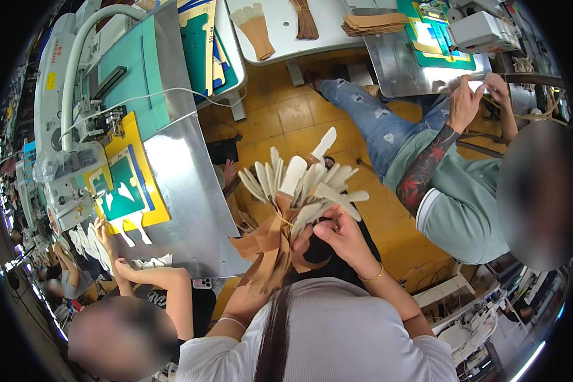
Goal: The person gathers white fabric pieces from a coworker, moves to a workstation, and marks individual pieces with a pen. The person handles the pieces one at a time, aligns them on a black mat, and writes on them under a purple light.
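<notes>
Tiled floor, strip bundle, left hand part-hidden

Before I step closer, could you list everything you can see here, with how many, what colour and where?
bundle of strips: 1, brown with cream ends, before the person's chest
strip piles: 3, mostly brown, on the white table at top
sewing machines: at least 2, white, left and upper right
metal worktops: 2, silver, left and upper right
template: 1, yellow and green, on the left worktop
floor: 1, yellow tiles, centre
nearby co-workers: 2, green shirt at right, dark clothes at lower left
background equipment: too cluttered to count, mixed, far left and lower right
left hand: 1, bare, holding the bundle, mostly hidden
right hand: 1, bare, at the bundle's right side
</notes>
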Available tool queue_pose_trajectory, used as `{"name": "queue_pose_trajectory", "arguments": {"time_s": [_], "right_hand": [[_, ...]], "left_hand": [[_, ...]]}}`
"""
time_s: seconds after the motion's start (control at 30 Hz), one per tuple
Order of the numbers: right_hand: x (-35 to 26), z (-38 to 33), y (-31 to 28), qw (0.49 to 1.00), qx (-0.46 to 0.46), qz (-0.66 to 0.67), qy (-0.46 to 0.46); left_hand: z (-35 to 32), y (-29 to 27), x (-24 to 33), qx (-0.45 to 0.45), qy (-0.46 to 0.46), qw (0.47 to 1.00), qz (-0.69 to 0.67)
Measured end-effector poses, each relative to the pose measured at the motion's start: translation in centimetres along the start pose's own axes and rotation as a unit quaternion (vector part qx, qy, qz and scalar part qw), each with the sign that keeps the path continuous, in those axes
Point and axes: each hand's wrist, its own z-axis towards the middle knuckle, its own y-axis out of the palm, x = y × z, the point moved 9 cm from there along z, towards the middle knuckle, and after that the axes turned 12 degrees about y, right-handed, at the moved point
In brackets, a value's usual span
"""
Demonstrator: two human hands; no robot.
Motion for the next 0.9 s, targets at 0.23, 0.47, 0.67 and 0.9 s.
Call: {"name": "queue_pose_trajectory", "arguments": {"time_s": [0.23,0.47,0.67,0.9], "right_hand": [[-0.5,-1.4,0.5,0.987,-0.123,-0.101,-0.011],[-0.5,-0.9,0.1,0.98,-0.197,-0.029,-0.013],[2.5,0.8,-2.0,0.991,-0.11,0.046,0.055],[1.1,0.9,-4.0,0.985,-0.149,0.059,0.064]], "left_hand": [[-0.3,-1.9,0.8,0.142,0.008,0.978,0.152],[-0.9,-3.1,0.3,0.247,0.011,0.939,0.237],[-1.2,-3.2,-0.1,0.338,0.006,0.89,0.306],[-1.9,-6.8,0.9,0.237,-0.181,0.857,0.42]]}}
